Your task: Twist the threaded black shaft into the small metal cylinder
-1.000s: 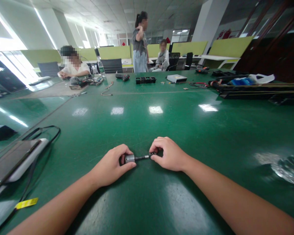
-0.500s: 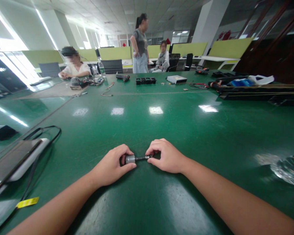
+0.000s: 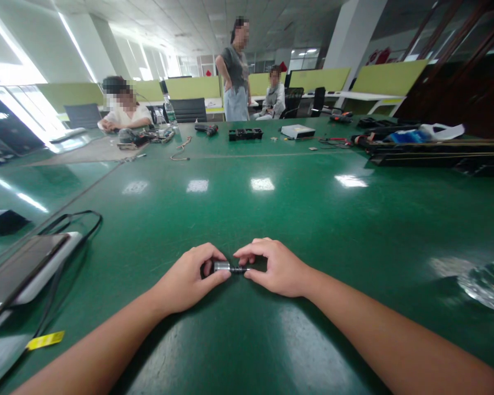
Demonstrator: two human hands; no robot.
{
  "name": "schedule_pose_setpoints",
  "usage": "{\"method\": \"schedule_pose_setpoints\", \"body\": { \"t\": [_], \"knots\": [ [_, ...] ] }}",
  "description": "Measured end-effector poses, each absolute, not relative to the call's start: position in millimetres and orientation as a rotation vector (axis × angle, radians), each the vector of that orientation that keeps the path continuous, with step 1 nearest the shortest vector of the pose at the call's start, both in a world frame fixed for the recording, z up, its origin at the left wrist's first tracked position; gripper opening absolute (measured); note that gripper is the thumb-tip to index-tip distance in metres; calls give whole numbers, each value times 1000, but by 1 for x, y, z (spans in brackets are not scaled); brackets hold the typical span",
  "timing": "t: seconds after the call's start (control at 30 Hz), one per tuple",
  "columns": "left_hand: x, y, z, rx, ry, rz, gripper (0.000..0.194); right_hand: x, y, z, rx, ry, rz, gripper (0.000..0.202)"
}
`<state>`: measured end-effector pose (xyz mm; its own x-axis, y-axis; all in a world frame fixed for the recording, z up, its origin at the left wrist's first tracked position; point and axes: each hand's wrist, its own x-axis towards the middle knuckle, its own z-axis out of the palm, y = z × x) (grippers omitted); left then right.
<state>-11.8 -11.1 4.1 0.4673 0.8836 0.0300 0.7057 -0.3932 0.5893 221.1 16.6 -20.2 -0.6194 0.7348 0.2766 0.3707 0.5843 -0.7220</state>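
Note:
My left hand (image 3: 193, 275) grips a short silver metal cylinder (image 3: 222, 266) between thumb and fingers, low over the green table. From the cylinder's right end a thin dark shaft sticks out toward my right hand. A small dark ringed part (image 3: 237, 269), like a coil spring, sits around the shaft close to the cylinder. My right hand (image 3: 278, 267) is curved beside the shaft with thumb and fingers apart. Its thumb tip is at the shaft's free end; whether it touches, I cannot tell. The cylinder's left end is hidden in my left hand.
A phone (image 3: 27, 266) on a white object and a black strap (image 3: 51, 299) lie at the left. A glass dish (image 3: 488, 288) stands at the right. Across the green table (image 3: 247, 214) are a black tray (image 3: 245, 134), a drill (image 3: 206, 129) and black bars (image 3: 432, 153). Several people are beyond.
The ringed part has moved left along the shaft to the cylinder. My right hand has shifted slightly left and its pinch has opened. My left hand stays about where it was.

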Motion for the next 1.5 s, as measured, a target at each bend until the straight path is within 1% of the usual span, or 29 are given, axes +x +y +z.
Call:
{"method": "schedule_pose_setpoints", "body": {
  "t": [0.5, 0.83, 1.5],
  "knots": [
    [-11, -10, 0, 2252, 1318, 482, 26, 218, 15, -20, -910, -2310, 728, 17],
    [-8, -10, -2, 2269, 1324, 522, 24, 215, 13, -20, -880, -2382, 658, 19],
    [-7, -10, -1, 2265, 1359, 465, 24, 214, 14, -18, -924, -2330, 688, 12]
  ]
}}
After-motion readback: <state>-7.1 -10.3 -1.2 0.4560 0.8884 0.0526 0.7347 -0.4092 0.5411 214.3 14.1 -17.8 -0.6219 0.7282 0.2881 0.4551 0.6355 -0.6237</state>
